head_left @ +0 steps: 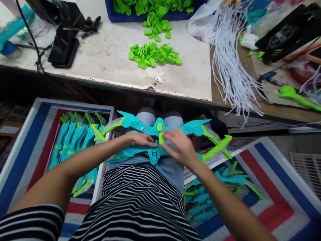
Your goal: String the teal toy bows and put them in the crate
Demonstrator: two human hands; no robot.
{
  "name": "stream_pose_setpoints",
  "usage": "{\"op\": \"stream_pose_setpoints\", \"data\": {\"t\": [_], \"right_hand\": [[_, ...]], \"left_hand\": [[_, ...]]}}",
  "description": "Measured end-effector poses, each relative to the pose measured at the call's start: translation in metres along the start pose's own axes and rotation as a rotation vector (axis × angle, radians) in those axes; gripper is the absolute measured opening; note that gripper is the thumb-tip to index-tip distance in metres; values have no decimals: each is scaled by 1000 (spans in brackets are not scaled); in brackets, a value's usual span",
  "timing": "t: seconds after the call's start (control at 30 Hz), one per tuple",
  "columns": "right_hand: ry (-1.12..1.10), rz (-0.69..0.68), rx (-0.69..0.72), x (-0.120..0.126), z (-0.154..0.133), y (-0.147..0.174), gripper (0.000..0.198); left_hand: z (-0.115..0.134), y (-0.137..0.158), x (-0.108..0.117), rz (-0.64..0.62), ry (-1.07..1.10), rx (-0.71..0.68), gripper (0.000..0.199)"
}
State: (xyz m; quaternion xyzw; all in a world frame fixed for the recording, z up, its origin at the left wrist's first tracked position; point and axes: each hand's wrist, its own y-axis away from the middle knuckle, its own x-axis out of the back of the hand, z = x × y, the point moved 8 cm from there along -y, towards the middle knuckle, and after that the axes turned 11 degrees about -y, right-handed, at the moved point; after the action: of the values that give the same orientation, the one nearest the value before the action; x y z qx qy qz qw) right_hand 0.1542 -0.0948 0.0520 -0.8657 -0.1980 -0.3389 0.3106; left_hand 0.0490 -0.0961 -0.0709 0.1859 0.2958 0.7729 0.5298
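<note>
Across my lap lies a turquoise toy bow (pixel 147 129) with lime-green tips and a green cap at its middle. Closer to my body is a second turquoise toy bow (pixel 153 155), partly hidden by my arms and hands. My left hand (pixel 142 139) grips this nearer bow just left of its centre; some of its fingers are out of sight. Between the thumb and fingers of my right hand (pixel 180 147) is a small green plastic cap (pixel 162 138), held just above the middle of the bows.
On the workbench (pixel 107 73) sits a pile of green caps (pixel 154 55), with more in a blue tray (pixel 110 15) behind. White ties (pixel 230 63) hang over the edge. Striped-lined bins with turquoise bows (pixel 75 140) flank my legs. A black stand (pixel 64 47) is left.
</note>
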Motion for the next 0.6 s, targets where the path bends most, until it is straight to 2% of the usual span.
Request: {"op": "stream_pose_setpoints", "data": {"t": [0.07,0.17,0.27,0.4,0.6], "right_hand": [[2,-33,0,-27,-27,37,23],[52,-35,-33,-52,-37,68,23],[70,-29,-81,-61,-30,72,26],[61,9,-168,-62,-24,69,25],[15,83,-371,-62,-10,76,20]], "left_hand": [[1,0,-1,-6,3,-11,51],[1,-1,1,26,-27,-10,54],[-1,-2,1,49,-35,-8,56],[-1,-1,2,66,-55,-26,57],[1,0,4,74,-204,-89,57]]}}
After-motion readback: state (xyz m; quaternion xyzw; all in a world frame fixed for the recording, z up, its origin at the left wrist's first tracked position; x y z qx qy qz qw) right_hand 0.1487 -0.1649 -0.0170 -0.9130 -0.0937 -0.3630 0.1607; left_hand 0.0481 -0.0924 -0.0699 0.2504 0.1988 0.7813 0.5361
